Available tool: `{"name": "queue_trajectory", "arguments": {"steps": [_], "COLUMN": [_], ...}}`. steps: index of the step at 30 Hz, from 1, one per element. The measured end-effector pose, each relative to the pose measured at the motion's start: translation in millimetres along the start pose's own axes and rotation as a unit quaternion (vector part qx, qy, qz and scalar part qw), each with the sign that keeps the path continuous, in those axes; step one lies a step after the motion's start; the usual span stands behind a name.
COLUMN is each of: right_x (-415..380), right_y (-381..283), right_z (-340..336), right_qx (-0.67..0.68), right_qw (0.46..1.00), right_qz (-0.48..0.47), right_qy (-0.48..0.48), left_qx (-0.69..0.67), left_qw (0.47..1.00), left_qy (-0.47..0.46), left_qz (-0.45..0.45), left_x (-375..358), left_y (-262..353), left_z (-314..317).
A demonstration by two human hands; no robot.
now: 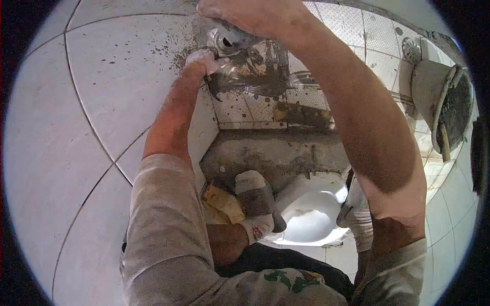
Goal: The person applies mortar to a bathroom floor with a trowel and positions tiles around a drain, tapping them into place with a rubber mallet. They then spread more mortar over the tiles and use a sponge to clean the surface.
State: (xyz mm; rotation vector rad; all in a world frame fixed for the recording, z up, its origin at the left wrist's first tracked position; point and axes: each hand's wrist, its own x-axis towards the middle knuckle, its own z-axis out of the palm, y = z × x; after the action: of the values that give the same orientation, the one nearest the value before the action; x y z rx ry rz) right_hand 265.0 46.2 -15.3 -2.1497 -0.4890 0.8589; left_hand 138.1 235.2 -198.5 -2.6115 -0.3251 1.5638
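Observation:
My left hand (pixel 205 61) is low against the tiled wall, fingers curled and thumb stretched right, at the lower edge of a silvery ring-like piece with a dark opening (pixel 215 37). Over the top of that piece reaches my right hand (pixel 250 16), its back toward me and its fingers bent; what they close on is hidden. Under both hands lies a patch of wet grey-brown mortar (pixel 250 66) with shiny smears, spread on small textured floor tiles (pixel 263 106).
A tilted bucket (pixel 434 97) with a stick at its rim stands at the right, near a round floor drain (pixel 410 50). Below me a white squat toilet (pixel 311 217) sits between my feet. A yellow sponge-like block (pixel 223 203) lies beside my left shoe (pixel 255 196). Mortar splashes mark the wall tiles (pixel 112 61).

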Motion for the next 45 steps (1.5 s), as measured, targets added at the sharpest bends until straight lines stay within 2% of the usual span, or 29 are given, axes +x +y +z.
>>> {"name": "queue_trajectory", "arguments": {"steps": [1, 3, 4, 6, 7, 8, 9, 10, 12, 15, 17, 18, 20, 22, 24, 26, 30, 32, 33, 35, 36, 37, 38, 39, 40, 41, 42, 44, 45], "right_x": [1.4, 1.1, -3.8, -6.0, -10.7, -12.8, -13.0, -15.2, -17.1, -27.2, -30.0, -30.1, -20.5, -25.6, -25.7, -13.0, -24.3, -23.7, -27.2, -41.2, -50.0, -59.6, -68.5, -77.7, -87.2, -96.1, -104.3, -118.1, -122.2], "right_y": [-2.2, 2.3, 9.9, 17.4, 10.1, 4.7, 8.4, 13.0, 12.9, -3.9, -12.6, -11.6, 7.1, -5.3, -1.2, 17.6, 9.5, -0.2, -1.7, 3.0, 9.8, 19.7, 26.8, 31.6, 37.1, 40.9, 42.7, 44.7, 46.5], "right_z": [-2.7, 0.6, 8.6, 2.6, -10.3, -20.1, -18.7, -11.3, -13.9, -27.0, -34.3, -33.5, -10.8, -17.4, -9.3, 11.0, 5.3, -0.2, -4.7, -18.4, -19.6, -17.8, -18.8, -24.7, -31.0, -35.2, -37.3, -39.7, -37.8], "right_qx": [-0.199, -0.39, -0.316, -0.246, -0.08, 0.087, 0.076, 0.109, 0.137, 0.085, 0.095, 0.096, 0.073, 0.057, 0.047, 0.049, 0.056, -0.006, -0.005, 0.089, 0.09, 0.133, 0.175, 0.177, 0.113, 0.049, 0.05, 0.054, 0.087], "right_qw": [0.973, 0.892, 0.927, 0.943, 0.989, 0.99, 0.991, 0.992, 0.989, 0.994, 0.995, 0.994, 0.996, 0.998, 0.999, 0.993, 0.994, 0.999, 0.999, 0.994, 0.994, 0.99, 0.976, 0.976, 0.984, 0.988, 0.988, 0.993, 0.993], "right_qz": [-0.095, -0.185, -0.199, -0.212, -0.124, -0.03, -0.036, -0.043, -0.059, -0.057, -0.008, 0.009, -0.024, -0.018, -0.006, -0.06, -0.068, 0.045, 0.042, 0.014, 0.012, -0.034, -0.082, -0.088, -0.078, -0.067, -0.072, -0.038, -0.032], "right_qy": [-0.069, -0.133, -0.033, 0.072, -0.018, -0.108, -0.107, -0.049, 0.005, 0.04, -0.029, -0.05, 0.038, 0.025, 0.01, 0.093, 0.071, -0.008, -0.009, -0.064, -0.068, 0.017, 0.101, 0.097, 0.114, 0.131, 0.127, 0.098, 0.073], "left_qx": [-0.007, -0.016, -0.016, -0.022, -0.064, -0.059, -0.053, -0.061, -0.089, -0.073, -0.064, -0.103, -0.144, -0.079, -0.08, -0.076, -0.112, -0.112, -0.104, -0.102, -0.124, -0.145, -0.146, -0.128, -0.109, -0.11, -0.214, -0.321, -0.18], "left_qw": [1.0, 0.999, 0.999, 0.998, 0.997, 0.996, 0.994, 0.993, 0.994, 0.995, 0.995, 0.991, 0.985, 0.994, 0.994, 0.993, 0.989, 0.987, 0.99, 0.992, 0.988, 0.982, 0.981, 0.972, 0.956, 0.955, 0.944, 0.914, 0.941], "left_qy": [0.014, 0.03, 0.04, 0.059, 0.049, 0.069, 0.09, 0.099, 0.048, 0.071, 0.076, 0.081, 0.092, 0.077, 0.077, 0.085, 0.097, 0.117, 0.093, 0.065, 0.063, 0.063, 0.064, 0.154, 0.242, 0.242, 0.18, 0.116, 0.229], "left_qz": [0.005, 0.01, 0.008, 0.009, 0.012, 0.013, 0.013, 0.011, 0.035, -0.001, -0.013, 0.008, 0.028, 0.0, -0.002, -0.004, -0.003, -0.006, -0.013, -0.028, -0.068, -0.108, -0.113, -0.12, -0.127, -0.134, -0.176, -0.218, -0.173], "left_x": [-0.7, -1.0, -0.5, 3.7, 7.1, 10.6, 14.1, 12.9, 9.5, 9.4, 6.9, 7.5, 8.9, 7.1, 20.3, 25.5, 9.8, 7.8, 5.8, -4.2, -14.0, -24.7, -34.8, -44.6, -53.7, -64.1, -73.6, -68.0, -50.9], "left_y": [-1.9, -2.8, -2.1, -1.0, -3.6, -5.5, -7.5, -7.4, -8.4, -6.4, -4.8, -8.5, -8.2, -5.6, -7.1, -10.3, -6.1, -4.4, -2.8, 4.1, 13.4, 21.1, 27.2, 34.3, 41.5, 51.5, 63.6, 75.5, 81.8], "left_z": [2.2, 6.1, 8.0, 11.0, 15.6, 20.7, 25.8, 21.8, 17.0, 17.2, 24.1, 26.4, 20.0, 19.1, 31.7, 30.4, 32.9, 25.4, 24.6, 25.9, 26.2, 26.4, 36.4, 56.4, 73.8, 83.9, 92.7, 140.0, 190.9]}}
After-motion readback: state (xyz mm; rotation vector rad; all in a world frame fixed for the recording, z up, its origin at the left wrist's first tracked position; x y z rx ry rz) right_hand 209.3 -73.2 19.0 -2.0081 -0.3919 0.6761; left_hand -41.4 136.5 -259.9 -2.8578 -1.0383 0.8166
